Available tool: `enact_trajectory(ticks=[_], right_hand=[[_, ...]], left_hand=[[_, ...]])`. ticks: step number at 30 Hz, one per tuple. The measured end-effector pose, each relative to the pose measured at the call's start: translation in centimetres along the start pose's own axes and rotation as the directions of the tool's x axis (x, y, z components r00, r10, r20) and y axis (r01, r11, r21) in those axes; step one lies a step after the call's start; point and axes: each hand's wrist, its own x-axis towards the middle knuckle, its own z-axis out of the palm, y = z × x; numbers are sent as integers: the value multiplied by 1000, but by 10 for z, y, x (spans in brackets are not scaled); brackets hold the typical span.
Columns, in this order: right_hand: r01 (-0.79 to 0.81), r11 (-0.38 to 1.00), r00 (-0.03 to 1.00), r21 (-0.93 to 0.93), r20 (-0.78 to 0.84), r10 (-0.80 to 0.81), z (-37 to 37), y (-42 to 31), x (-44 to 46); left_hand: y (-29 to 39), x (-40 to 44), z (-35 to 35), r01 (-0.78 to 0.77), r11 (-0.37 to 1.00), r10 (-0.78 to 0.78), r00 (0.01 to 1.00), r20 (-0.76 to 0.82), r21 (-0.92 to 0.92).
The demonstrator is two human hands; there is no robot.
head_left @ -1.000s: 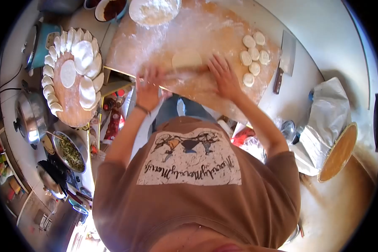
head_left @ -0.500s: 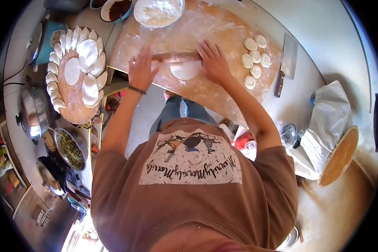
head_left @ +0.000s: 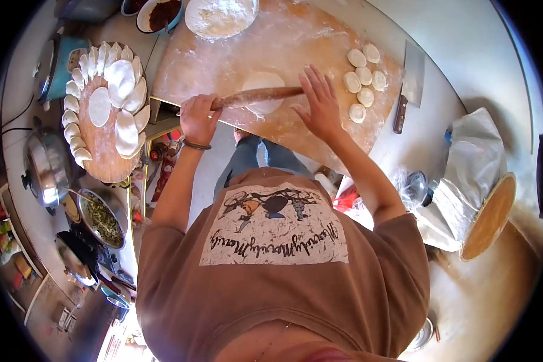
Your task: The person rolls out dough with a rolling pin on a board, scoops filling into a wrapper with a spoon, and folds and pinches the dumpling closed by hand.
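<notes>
A wooden rolling pin (head_left: 256, 96) lies across a flat round of dough (head_left: 264, 81) on the floured board (head_left: 223, 63). My left hand (head_left: 199, 119) is closed around the pin's left end, near the board's front edge. At the pin's right end is my right hand (head_left: 320, 105), its fingers spread and the thumb apart, touching or nearly touching the pin. Several small dough discs (head_left: 364, 75) rest on the right part of the board. On the left, a round wooden tray (head_left: 105, 166) bears shaped dumplings (head_left: 127, 133) along its rim and a flat wrapper (head_left: 99, 107).
A bowl of flour (head_left: 221, 17) stands at the board's back edge, beside a bowl of dark red paste (head_left: 160, 16). A cleaver (head_left: 411, 78) lies to the right. Lower left are a lidded pot (head_left: 45, 166) and a bowl of chopped filling (head_left: 104, 222).
The pin has come toward me over the dough round and now tilts, right end higher. My left hand has moved down and closed on its end; my right hand has shifted slightly right.
</notes>
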Motion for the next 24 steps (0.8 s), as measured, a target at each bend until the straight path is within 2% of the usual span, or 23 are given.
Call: enact_trajectory(ticks=[1, 2, 5, 8, 11, 14, 16, 17, 19, 21, 22, 24], right_hand=[[44, 997, 997, 60, -60, -40, -9, -11, -3], [85, 989, 990, 118, -120, -71, -13, -17, -6], [197, 974, 975, 113, 82, -207, 14, -39, 14], [156, 981, 945, 114, 271, -182, 56, -47, 31], [251, 968, 903, -13, 364, -230, 62, -40, 36], [254, 967, 937, -28, 253, -239, 68, -43, 36], [199, 978, 933, 68, 292, -210, 67, -41, 46], [150, 982, 930, 116, 320, -180, 62, -43, 41], [-148, 910, 910, 387, 413, -27, 36, -20, 47], [-209, 869, 949, 449, 309, 68, 8, -8, 43], [-129, 915, 988, 383, 127, 86, -11, -14, 38], [-55, 988, 998, 145, -11, 57, -15, -18, 28]], left_hand=[[-1, -2, -8, 53, 998, -53, 999, 10, -23], [-3, -5, -15, 69, 998, -68, 995, -76, 9], [-7, -10, -35, 132, 986, -97, 953, -288, 104], [-7, -16, -50, 209, 969, -158, 935, -318, 131], [-13, -20, -53, 248, 960, -194, 921, -339, 126], [-8, -35, -44, 262, 961, -221, 915, -337, 82], [-7, -35, -41, 241, 970, -214, 922, -323, 45], [-5, -36, -40, 283, 958, -262, 927, -271, 42], [-9, -32, -32, 192, 981, -174, 949, -265, 44], [-3, -32, -29, 125, 991, -111, 968, -227, 47], [1, -30, -22, 77, 997, -73, 982, -173, 14], [8, -24, -3, -24, 997, 20, 998, -56, -68]])
